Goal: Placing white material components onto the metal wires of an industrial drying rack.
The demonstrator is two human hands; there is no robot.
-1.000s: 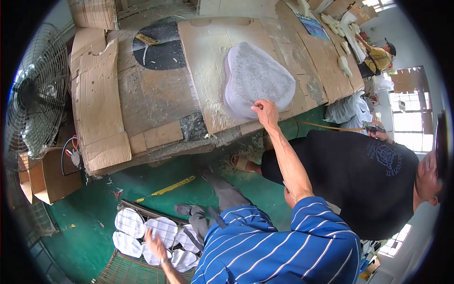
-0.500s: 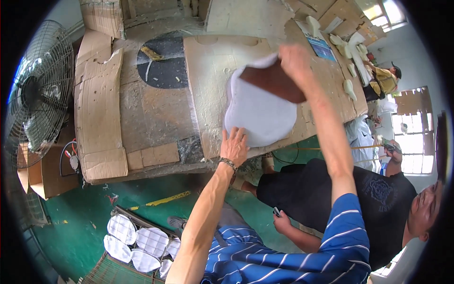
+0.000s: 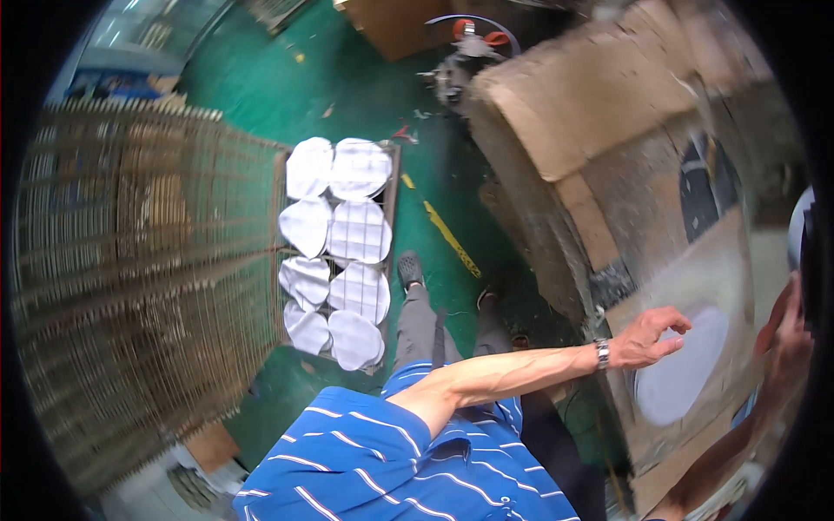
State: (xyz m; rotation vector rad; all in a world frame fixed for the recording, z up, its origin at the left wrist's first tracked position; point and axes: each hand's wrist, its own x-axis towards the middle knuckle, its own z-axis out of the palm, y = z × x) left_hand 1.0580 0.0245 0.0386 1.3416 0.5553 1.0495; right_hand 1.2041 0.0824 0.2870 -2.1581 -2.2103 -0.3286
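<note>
On the cardboard-covered table [image 3: 565, 122] at the right, a white rounded pad [image 3: 682, 382] lies flat. My left hand [image 3: 647, 339], with a metal-banded bracelet or watch on the wrist, reaches across to it. Its fingers are slightly bent and apart, with nothing held, over the pad's upper edge; I cannot tell whether they touch it. My right hand [image 3: 789, 326] is raised at the far right rim of the view, blurred and partly cut off. Close above it shows a white curved piece [image 3: 797, 226]; whether the fingers hold it cannot be made out.
Several white rounded pads [image 3: 358, 233] lie on a wire rack on the green floor [image 3: 434, 165] left of my legs. A tall stack of wire racks [image 3: 156, 269] stands further left. A yellow strip [image 3: 450, 234] marks the floor. A dark patch [image 3: 699, 191] lies on the table.
The view has swung left, bringing the racks into sight. My left hand has come off the pad's near edge. The brown-faced flap my right hand was lifting no longer shows; that hand is now at the rim.
</note>
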